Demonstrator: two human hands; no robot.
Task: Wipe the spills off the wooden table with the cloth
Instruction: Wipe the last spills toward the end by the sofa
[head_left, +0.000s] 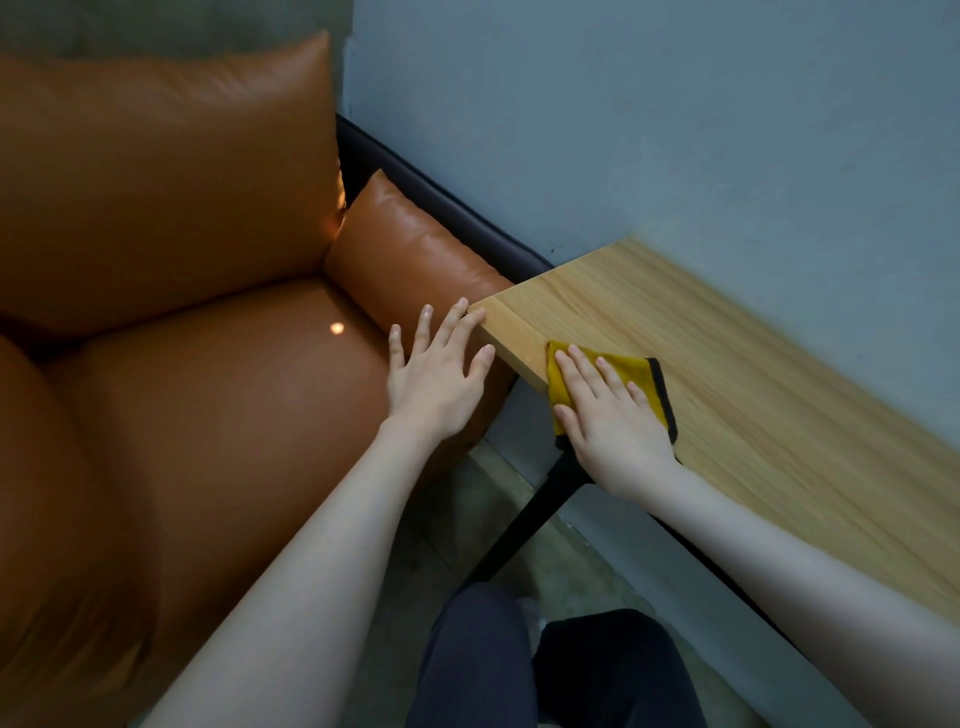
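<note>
- Your right hand (613, 415) lies flat, fingers straight, pressing the folded yellow cloth with black trim (647, 376) onto the light wooden table top (753, 395), right at its near-left corner.
- Your left hand (436, 379) is spread and holds nothing; its fingertips touch the table's corner beside the orange leather sofa (182, 312).
- You look to be mid-wipe along the edge. No spill shows in this view.
- Next, keep the palm flat and pull the cloth back inboard, since part of it overhangs the front edge.

Head view, angled down, near table (727, 374)
</note>
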